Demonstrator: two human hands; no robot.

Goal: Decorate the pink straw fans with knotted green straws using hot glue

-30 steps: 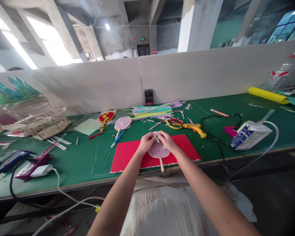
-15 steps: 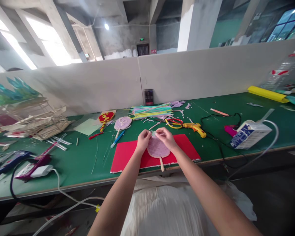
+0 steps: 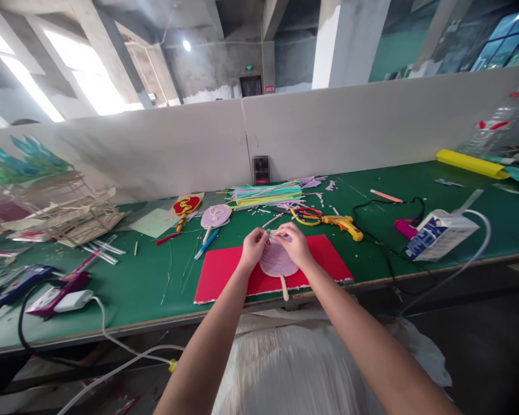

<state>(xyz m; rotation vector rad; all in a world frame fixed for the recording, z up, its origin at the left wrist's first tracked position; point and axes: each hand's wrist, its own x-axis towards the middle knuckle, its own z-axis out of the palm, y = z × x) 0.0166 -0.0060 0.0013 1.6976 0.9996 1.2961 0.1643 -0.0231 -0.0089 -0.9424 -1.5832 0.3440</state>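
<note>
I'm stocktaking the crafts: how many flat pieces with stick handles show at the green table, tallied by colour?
Lilac: 2 (near disc, over the red board; far disc)
Red with yellow: 1 (red piece)
Total: 3

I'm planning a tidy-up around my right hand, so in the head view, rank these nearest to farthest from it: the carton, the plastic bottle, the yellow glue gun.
From the right hand:
1. Yellow glue gun: to its right, just past the red board.
2. Carton: farther right.
3. Plastic bottle: far right, at the back by the partition.
</note>
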